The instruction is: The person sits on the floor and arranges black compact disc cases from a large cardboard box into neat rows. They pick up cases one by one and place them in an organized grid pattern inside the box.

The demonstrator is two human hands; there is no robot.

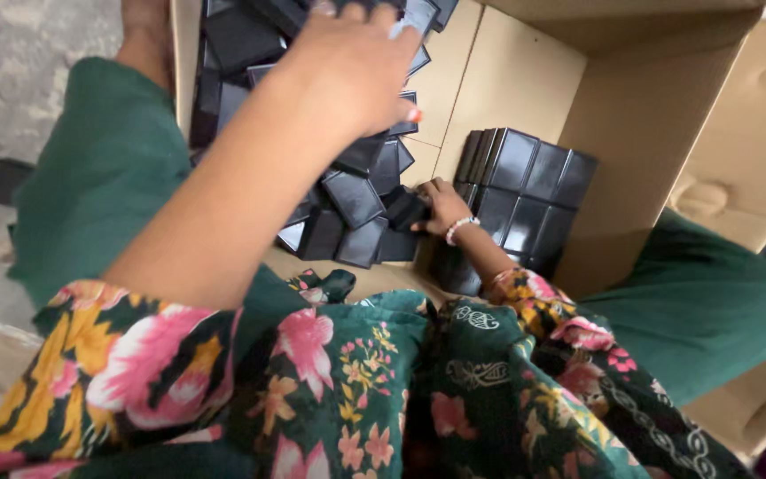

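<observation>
Head view, looking down: a large open cardboard box [507, 80] is seen between the person's knees, which are covered in green cloth. The left hand [356, 71] is stretched forward, palm down, over a loose heap of small black boxes [356, 195] lying jumbled in the left part of the carton. Its fingers [401, 111] are curled downward onto the heap; whether one of the boxes is actually gripped cannot be told, since the back of the hand hides them. The right hand [441, 206], with a pale beaded bracelet [460, 228] at the wrist, is set lower, between the heap and a neat stack of black boxes [520, 191] standing upright against the carton's right wall. Its fingers are closed around a single black box [403, 211] at the edge of the heap, just beside the stack. A floral-patterned garment [330, 390] fills the foreground. Grey concrete floor [19, 53] is seen at the left.
</observation>
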